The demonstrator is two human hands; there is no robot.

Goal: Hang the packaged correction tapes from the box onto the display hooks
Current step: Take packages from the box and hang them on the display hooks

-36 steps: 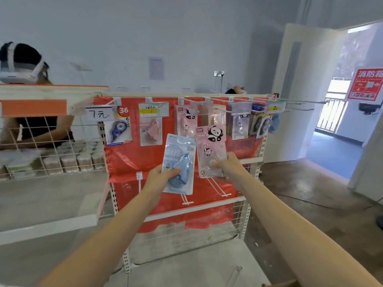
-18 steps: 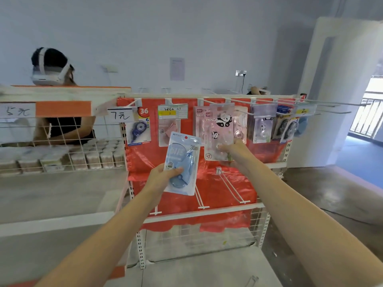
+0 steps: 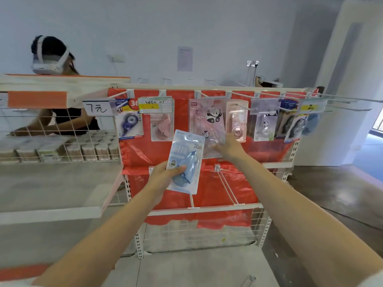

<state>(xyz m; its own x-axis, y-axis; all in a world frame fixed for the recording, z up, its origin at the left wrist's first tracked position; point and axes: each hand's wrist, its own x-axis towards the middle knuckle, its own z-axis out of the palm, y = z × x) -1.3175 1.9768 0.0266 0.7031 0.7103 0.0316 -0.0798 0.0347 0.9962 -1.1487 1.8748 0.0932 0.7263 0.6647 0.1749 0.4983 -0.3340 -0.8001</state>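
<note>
My left hand [image 3: 165, 175] grips a blue correction tape pack [image 3: 185, 160] marked 30m, held upright in front of the red display rack [image 3: 267, 154]. A pink panda correction tape pack [image 3: 207, 123] hangs at the top row of display hooks [image 3: 199, 94]. My right hand [image 3: 228, 147] is at that pack's lower right corner, with blurred, stretched fingers touching it. More packs hang along the row: a dark blue one [image 3: 129, 121], a pink one [image 3: 161, 125], a clear one [image 3: 237, 121] and several at the right [image 3: 290, 125]. The box is out of view.
Bare long hooks [image 3: 226, 185] stick out of the rack's lower row. A wire basket shelf [image 3: 62, 150] with small boxed goods stands at the left, and a person wearing a white headset [image 3: 49, 59] is behind it. Long empty hooks [image 3: 352, 100] jut out at upper right.
My right hand lifted the panda pack up to the top hook row, and its fingers have loosened. My left hand kept the blue pack in about the same place.
</note>
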